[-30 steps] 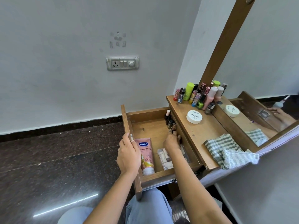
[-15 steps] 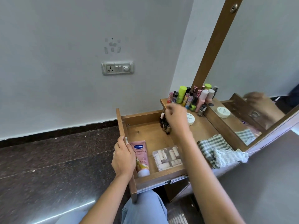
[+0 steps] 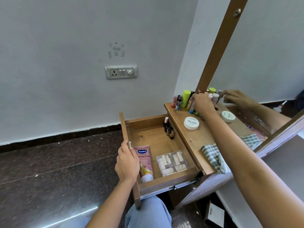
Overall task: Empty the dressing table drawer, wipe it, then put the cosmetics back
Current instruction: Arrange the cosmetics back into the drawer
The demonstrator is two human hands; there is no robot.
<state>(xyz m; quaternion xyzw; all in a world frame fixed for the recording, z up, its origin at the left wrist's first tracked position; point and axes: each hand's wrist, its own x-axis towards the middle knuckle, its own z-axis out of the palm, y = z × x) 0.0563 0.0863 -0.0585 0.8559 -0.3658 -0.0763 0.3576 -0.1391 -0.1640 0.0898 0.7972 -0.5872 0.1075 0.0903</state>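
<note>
The wooden drawer point(image 3: 156, 140) of the dressing table is pulled out. In it lie a pink Vaseline tube point(image 3: 144, 160) and a clear case of small tubes point(image 3: 172, 162). A short row of nail polish bottles point(image 3: 168, 129) stands at its back right. My left hand point(image 3: 126, 162) grips the top edge of the drawer front point(image 3: 125, 129). My right hand point(image 3: 202, 102) reaches into the cluster of cosmetics point(image 3: 185, 98) standing at the back of the table top. Its fingers curl down among the bottles and the fingertips are hidden.
A white nail polish jar point(image 3: 191, 123) and a green checked cloth point(image 3: 213, 157) lie on the table top point(image 3: 194, 142). The wood-framed mirror point(image 3: 263, 63) stands right behind the cosmetics. A wall socket point(image 3: 121, 72) is above the drawer. My knee is under the drawer; a small box point(image 3: 215, 213) sits on the floor.
My right hand has left the nail polish bottles in the drawer and moved up and back to the cosmetics on the table top. My left hand has stayed on the drawer front.
</note>
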